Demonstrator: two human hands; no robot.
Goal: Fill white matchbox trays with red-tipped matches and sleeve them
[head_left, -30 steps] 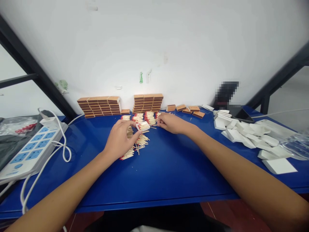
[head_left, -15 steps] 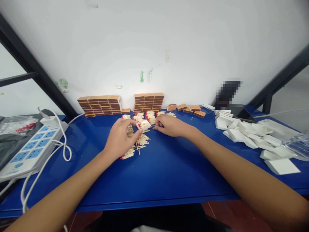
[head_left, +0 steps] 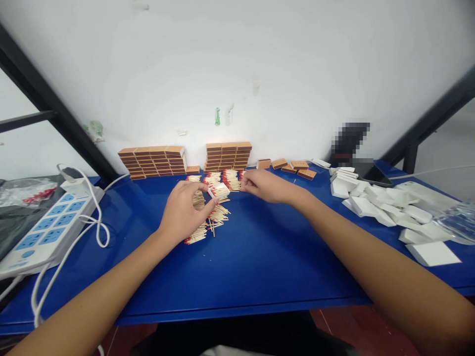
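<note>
My left hand holds a small white matchbox tray between thumb and fingers, above a heap of red-tipped matches on the blue table. My right hand rests just right of the tray, fingers curled and pinched on some matches at the far heap of matches. What exactly sits in that pinch is too small to make out.
Stacks of brown matchbox sleeves line the wall, with loose ones to the right. White inner trays lie piled at the right. A white power strip with cables lies at the left.
My right hand has shifted slightly away from me toward the far match heap. My left hand keeps hold of the white tray in nearly the same spot.
</note>
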